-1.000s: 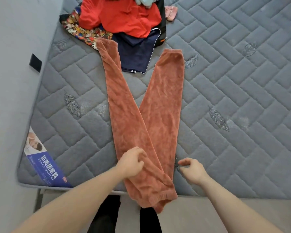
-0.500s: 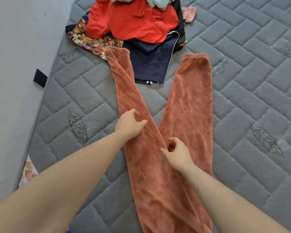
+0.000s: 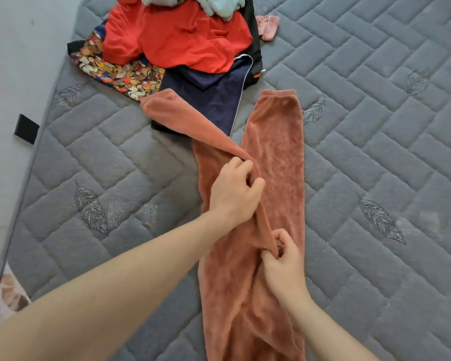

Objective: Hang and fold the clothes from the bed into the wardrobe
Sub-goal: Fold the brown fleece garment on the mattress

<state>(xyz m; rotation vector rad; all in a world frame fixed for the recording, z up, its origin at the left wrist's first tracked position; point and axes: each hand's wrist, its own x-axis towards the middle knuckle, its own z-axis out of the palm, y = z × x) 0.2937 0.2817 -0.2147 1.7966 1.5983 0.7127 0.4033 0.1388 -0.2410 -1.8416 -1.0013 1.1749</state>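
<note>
Rust-orange fleece trousers [image 3: 276,157] lie lengthwise on the grey quilted mattress [image 3: 375,152]. My left hand [image 3: 235,194] grips the inner edge of the left leg at mid-length and holds it lifted over the right leg. My right hand [image 3: 284,259] pinches the same fold of fabric lower down, near the crotch. The left leg's cuff [image 3: 162,102] still rests on a navy garment [image 3: 214,97]. The waistband end runs out of the bottom of the view.
A clothes pile at the top holds a red garment [image 3: 177,37], a colourful patterned cloth [image 3: 115,71], a pale blue-green item [image 3: 214,6] and a small pink piece [image 3: 267,26]. A grey wall [image 3: 16,61] borders the mattress on the left.
Both hands took hold of the left trouser leg and pulled it rightwards over the right leg. The view has moved closer over the bed.
</note>
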